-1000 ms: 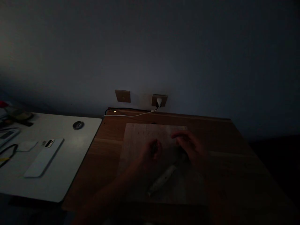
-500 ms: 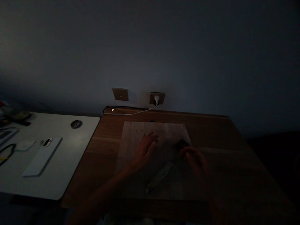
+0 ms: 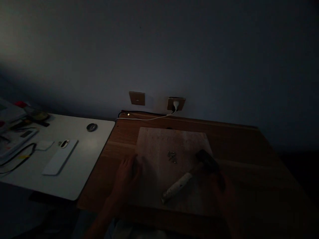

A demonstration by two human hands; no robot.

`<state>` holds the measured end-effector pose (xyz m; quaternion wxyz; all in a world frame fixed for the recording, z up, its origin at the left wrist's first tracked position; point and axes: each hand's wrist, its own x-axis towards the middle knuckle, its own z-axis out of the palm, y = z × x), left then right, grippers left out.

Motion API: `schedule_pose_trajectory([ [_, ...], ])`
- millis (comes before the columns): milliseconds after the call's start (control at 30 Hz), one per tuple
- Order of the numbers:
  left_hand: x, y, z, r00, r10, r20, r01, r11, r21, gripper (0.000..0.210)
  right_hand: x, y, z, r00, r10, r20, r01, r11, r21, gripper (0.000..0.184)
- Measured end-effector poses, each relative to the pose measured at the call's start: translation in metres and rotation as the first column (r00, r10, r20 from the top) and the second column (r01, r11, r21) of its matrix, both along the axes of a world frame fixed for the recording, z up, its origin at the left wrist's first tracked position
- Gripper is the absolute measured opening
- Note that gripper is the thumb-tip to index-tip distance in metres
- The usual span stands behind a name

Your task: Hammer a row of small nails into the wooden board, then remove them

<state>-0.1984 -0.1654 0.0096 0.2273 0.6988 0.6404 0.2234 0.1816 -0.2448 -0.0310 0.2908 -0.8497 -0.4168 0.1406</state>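
Across the wooden table (image 3: 241, 149), in the head view, you have a flat board (image 3: 152, 142), with your hands at its two sides. Your left hand (image 3: 126, 174) is at the left edge, fingers bent and thumb apart; whether it grips that edge, you cannot tell. Your right hand (image 3: 225, 189) is at the right edge, just beside the head of the hammer (image 3: 178, 185), fingers seemingly curled; the dark hides how wide they are and whether they hold anything. The hammer lies aslant on the board, handle near left, head far right, probably put down to free your hands. Beyond the handle, mid-board, some nails (image 3: 171, 157) lie in a loose heap, perhaps grouped to keep them together.
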Motion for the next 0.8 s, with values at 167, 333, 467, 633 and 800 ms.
schedule_pose_trajectory([
  [167, -0.008, 0.006, 0.015, 0.985, 0.121, 0.121, -0.114, 0.991, -0.063, 0.040, -0.006, 0.015, 0.024, 0.984, -0.086, -0.153, 0.082, 0.996, -0.037, 0.048],
  [333, -0.052, 0.021, 0.023, 0.964, 0.257, 0.073, -0.251, 0.965, -0.081, 0.041, -0.055, 0.031, 0.048, 0.954, 0.021, -0.300, -0.026, 1.000, -0.010, 0.043],
  [467, -0.088, 0.035, 0.026, 0.932, 0.363, 0.002, -0.363, 0.931, -0.039, 0.037, -0.100, 0.044, 0.054, 0.902, 0.127, -0.413, -0.130, 0.991, 0.022, 0.040],
  [633, -0.125, 0.051, 0.026, 0.914, 0.398, -0.080, -0.398, 0.917, 0.009, 0.038, -0.140, 0.060, 0.052, 0.820, 0.295, -0.491, -0.275, 0.955, 0.116, 0.035],
  [800, -0.139, 0.055, 0.023, 0.907, 0.402, -0.129, -0.402, 0.915, 0.027, 0.044, -0.152, 0.062, 0.046, 0.807, 0.349, -0.477, -0.332, 0.935, 0.121, 0.035],
])
